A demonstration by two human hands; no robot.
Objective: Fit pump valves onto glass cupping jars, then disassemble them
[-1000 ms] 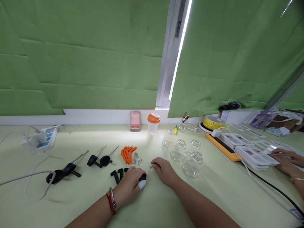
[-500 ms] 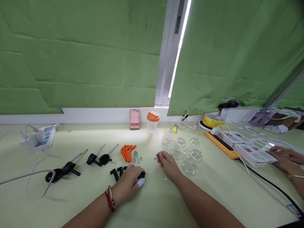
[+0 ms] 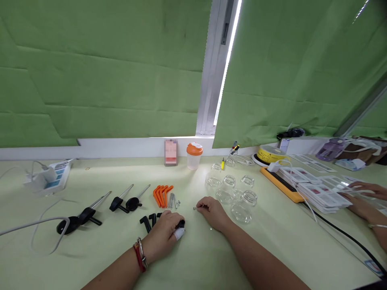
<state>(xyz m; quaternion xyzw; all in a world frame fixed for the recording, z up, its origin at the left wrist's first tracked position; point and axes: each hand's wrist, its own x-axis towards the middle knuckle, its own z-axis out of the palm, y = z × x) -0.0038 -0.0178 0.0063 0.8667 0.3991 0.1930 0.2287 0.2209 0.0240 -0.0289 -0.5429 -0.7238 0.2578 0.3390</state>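
Observation:
My left hand (image 3: 165, 231) is closed around a black round part (image 3: 181, 224), most of it hidden by my fingers; one finger wears a white wrap (image 3: 179, 233). My right hand (image 3: 213, 213) pinches a small metal spring (image 3: 195, 208), whose end sticks out past the fingertips toward the left. Black angled pieces (image 3: 145, 224) lie partly under my left hand. Just beyond it are several orange handles (image 3: 162, 196) and a few metal bolts (image 3: 171, 200). Several upturned glass jars (image 3: 224, 193) stand right of my right hand.
Black parts with metal rods (image 3: 86, 215) lie at left near a white cable and power strip (image 3: 59, 177). An orange-lidded cup (image 3: 194, 156) stands at the back. At right are an orange-edged power strip (image 3: 281, 183), stacked white cards (image 3: 320, 195) and another person's hands (image 3: 359, 203).
My right hand has shifted slightly left and toward me, and the spring's end now points lower. My left hand stays put around the black part.

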